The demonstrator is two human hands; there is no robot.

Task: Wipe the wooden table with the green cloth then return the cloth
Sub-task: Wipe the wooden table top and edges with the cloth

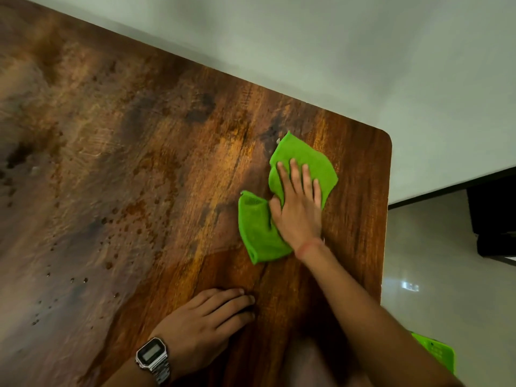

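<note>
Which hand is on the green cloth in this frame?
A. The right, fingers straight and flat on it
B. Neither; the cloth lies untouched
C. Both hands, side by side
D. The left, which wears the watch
A: the right hand presses flat on the cloth near the table's far right corner, while the left hand, with the watch on its wrist, rests on bare wood nearer the person.

Right hand (298, 208) stretched out mid-right of frame, fingers straight and spread, palm down, left hand (203, 322) flat lower centre, fingers relaxed
</note>
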